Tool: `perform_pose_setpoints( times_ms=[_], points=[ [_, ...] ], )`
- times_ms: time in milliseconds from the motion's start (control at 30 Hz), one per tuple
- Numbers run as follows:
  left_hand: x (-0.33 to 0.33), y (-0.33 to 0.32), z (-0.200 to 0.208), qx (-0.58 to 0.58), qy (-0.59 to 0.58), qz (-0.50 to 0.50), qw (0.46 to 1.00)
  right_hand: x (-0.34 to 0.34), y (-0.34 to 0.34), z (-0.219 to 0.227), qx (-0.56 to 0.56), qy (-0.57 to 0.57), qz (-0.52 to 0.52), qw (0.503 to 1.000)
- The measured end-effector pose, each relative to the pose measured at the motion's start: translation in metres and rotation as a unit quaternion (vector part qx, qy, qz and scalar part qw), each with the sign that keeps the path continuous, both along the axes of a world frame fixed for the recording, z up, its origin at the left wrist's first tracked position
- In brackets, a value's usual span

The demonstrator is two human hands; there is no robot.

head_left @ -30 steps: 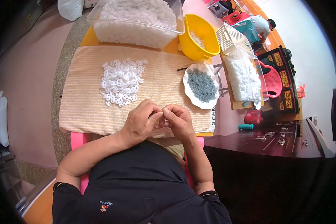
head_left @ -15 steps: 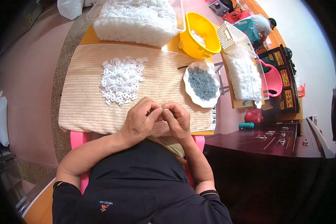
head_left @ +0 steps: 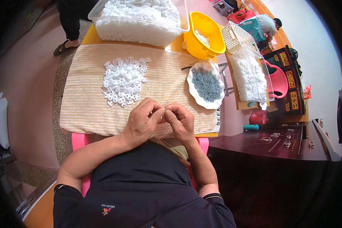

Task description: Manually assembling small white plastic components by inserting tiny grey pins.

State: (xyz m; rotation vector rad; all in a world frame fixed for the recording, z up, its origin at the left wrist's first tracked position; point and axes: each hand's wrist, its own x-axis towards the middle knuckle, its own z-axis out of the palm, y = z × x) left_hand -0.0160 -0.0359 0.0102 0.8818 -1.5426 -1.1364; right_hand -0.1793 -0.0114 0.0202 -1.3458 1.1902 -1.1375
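Over the near edge of a striped beige towel [head_left: 87, 98], my left hand [head_left: 142, 123] and my right hand [head_left: 181, 123] meet fingertip to fingertip. Both are closed in a pinch, thumbs against index fingers. Whatever sits between the fingertips is too small and too covered to make out. Beyond my left hand lies a loose pile of small white plastic pieces with holes [head_left: 123, 81]. To the right of my hands, a white scalloped plate [head_left: 193, 91] holds a heap of small grey-blue translucent parts [head_left: 208, 86].
At the table's far side stand a large clear bin [head_left: 140, 28] full of white pieces and a yellow basin [head_left: 195, 28]. Further right are a white perforated basket [head_left: 231, 36] and another filled clear bin [head_left: 250, 78]. A passer-by's leg [head_left: 69, 24] shows at upper left.
A person's legs have come into view at the upper left, where a white sack was seen before. My hands hold almost the same pinched pose.
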Motion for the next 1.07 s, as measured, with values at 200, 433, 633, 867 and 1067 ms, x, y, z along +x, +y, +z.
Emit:
perform_pose_setpoints(
  times_ms=[200,433,633,867,1067],
  points=[
    [-0.001,0.001,0.001,0.04,0.047,-0.022,0.998,0.004,0.001,0.003,-0.031,0.024,-0.001,0.999],
    [-0.004,0.003,-0.005,0.138,0.104,-0.041,0.984,0.005,-0.003,-0.005,-0.19,0.211,-0.025,0.959],
    [-0.004,-0.002,-0.014,0.181,0.12,-0.025,0.976,-0.007,-0.009,0.007,-0.256,0.344,-0.063,0.901],
    [-0.006,-0.004,-0.016,0.212,0.16,-0.054,0.963,-0.068,-0.035,0.03,-0.244,0.573,-0.231,0.748],
    [-0.005,-0.005,-0.015,0.26,0.159,-0.1,0.947,-0.049,-0.024,0.036,-0.153,0.367,-0.117,0.91]
  ],
)
